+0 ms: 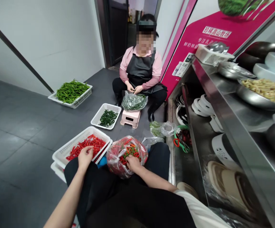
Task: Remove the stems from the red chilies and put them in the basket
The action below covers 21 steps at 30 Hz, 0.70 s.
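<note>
Over the near right part of a white basket (63, 151) hangs my left hand (85, 156), its fingers curled together; whether anything is pinched in them I cannot make out. Cut red chili peppers (88, 146) lie in that basket. My right hand (132, 163) reaches into a clear plastic bag (115, 161) between my knees, fingers bent down among red chilies with green stems (132, 151). Its fingertips are partly hidden by the chilies, so what they grip does not show.
Opposite, a person (140, 69) handles green peppers over a bag (134, 102) on a pink stool (130, 118). Baskets of dark green peppers (108, 118) and long green peppers (72, 91) stand on the floor. A steel shelf (234, 117) with bowls runs along my right.
</note>
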Motion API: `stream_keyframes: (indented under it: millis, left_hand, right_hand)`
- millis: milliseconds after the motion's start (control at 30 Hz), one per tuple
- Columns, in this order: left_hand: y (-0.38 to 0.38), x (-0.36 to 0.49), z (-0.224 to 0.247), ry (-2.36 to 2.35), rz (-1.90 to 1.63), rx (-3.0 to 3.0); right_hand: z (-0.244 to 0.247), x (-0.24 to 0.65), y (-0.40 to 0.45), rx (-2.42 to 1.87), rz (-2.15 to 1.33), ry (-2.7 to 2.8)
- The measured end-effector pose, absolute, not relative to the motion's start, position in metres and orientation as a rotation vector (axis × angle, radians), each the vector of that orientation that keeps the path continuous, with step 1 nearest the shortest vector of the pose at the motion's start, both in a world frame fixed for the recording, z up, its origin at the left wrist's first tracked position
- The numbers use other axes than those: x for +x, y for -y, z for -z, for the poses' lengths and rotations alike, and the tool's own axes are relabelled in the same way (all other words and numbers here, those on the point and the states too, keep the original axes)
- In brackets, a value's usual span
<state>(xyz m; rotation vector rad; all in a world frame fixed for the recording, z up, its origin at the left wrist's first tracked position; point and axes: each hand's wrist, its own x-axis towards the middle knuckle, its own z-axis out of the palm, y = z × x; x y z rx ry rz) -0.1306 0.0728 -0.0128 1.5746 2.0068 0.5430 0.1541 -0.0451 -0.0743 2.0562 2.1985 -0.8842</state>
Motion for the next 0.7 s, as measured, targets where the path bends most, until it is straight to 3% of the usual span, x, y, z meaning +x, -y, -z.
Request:
stream_keyframes:
  millis: [100,333,533,700]
  left_hand:
    - [-0.052,-0.091,0.014,-1.727,-0.61,1.525]
    - [-0.014,-0.018,0.029,-1.028,-0.387,1.737]
    - [0.002,0.006,0.035,-0.893,-0.207,1.865]
    - [0.01,0.015,0.04,-0.983,-0.321,1.75]
  right_hand:
    - [0.073,0.161,0.047,2.135,0.933,-2.224]
    - [0.055,0.177,0.039,2.203,1.071,-2.374]
    - [0.032,0.186,0.036,2.143,1.227,-2.541]
    - [0.025,0.184,0.031,2.244,1.435,-2.532]
